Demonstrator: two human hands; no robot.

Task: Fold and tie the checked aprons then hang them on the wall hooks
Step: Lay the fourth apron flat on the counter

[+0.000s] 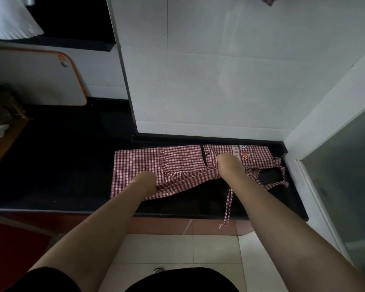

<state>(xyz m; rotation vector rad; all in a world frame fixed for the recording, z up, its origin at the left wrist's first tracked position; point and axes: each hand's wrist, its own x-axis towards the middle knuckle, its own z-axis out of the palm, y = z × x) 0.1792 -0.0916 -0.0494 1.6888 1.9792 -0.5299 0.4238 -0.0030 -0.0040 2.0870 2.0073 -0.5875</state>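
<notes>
The white tiled wall (230,70) fills most of your view, and below it the black counter (61,165) runs across from left to right. On that counter, at the foot of the wall, lies the red-and-white checked apron (183,159), spread lengthwise, with a strawberry patch near its right end and a dark-edged pocket near the middle. Its near edge is lifted and folded partway over. Your 2 bare forearms reach down to it. Your left hand (146,182) grips the near edge at the apron's left part, fingers curled under the cloth. Your right hand (228,164) is bunched into the fabric right of the middle, fingers closed on a fold. 1 checked tie strap (228,205) hangs off the counter's front edge toward the floor tiles. A white board with an orange rim (40,76) leans at the left. At the top right, a scrap of checked cloth (268,0) shows against the wall.
</notes>
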